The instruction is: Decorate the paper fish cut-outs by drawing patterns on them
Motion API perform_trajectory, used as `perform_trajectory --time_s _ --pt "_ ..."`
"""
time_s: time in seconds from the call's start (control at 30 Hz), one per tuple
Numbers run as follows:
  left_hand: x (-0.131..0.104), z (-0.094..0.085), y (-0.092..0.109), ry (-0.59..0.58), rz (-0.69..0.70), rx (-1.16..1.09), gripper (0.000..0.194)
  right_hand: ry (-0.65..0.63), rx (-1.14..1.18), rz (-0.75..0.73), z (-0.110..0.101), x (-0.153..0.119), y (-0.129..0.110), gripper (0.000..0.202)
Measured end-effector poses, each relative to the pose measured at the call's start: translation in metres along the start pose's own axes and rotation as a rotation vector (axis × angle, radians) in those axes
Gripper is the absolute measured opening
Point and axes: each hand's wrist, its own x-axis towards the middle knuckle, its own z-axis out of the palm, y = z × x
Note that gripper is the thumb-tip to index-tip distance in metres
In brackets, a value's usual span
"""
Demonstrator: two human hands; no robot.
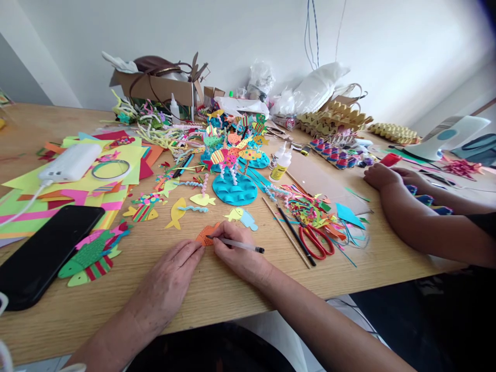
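An orange paper fish (205, 235) with dark marks lies on the wooden table, partly hidden between my hands. My right hand (240, 256) is closed round a clear-barrelled pen (241, 244), its tip touching the orange paper. The fingers of my left hand (170, 274) lie flat on the table, fingertips at the fish's lower left edge. Just beyond are a yellow fish (176, 213), a pale yellow fish (234, 214) and a light blue cutout (249, 219). Farther back, a blue round base (234, 190) carries colourful fish on twisted stems.
Red-handled scissors (316, 242), a black pencil (296, 235) and a thin stick (285, 232) lie right, near paper scraps (313, 212). Glue bottles (281, 164) stand behind. A black phone (48, 253) and coloured sheets (132, 155) are left. Another person's arms (411, 212) rest at right.
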Motion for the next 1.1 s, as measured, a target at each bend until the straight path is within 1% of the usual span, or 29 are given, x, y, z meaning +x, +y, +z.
perform_trajectory --time_s 0.13,0.37,0.63,0.9,1.1 --pt "0.0008 -0.0002 0.0004 0.000 -0.020 -0.003 0.044 -0.012 -0.019 0.009 0.0006 0.0004 -0.0001 0.009" --pt "0.0018 -0.0009 0.0018 0.003 -0.018 0.008 0.044 -0.015 -0.024 0.001 0.0010 0.0004 0.0000 0.009" --pt "-0.0018 0.0002 -0.0012 -0.065 -0.027 -0.061 0.047 0.012 -0.046 -0.004 0.0028 0.0013 0.0032 0.009" --pt "0.0013 -0.0018 -0.0007 0.019 0.017 0.000 0.042 0.001 -0.040 0.019 -0.0010 0.0000 -0.0021 0.010" --pt "0.0022 -0.0010 0.0000 0.043 0.026 0.033 0.041 0.029 0.015 -0.022 0.0017 0.0006 0.0011 0.010"
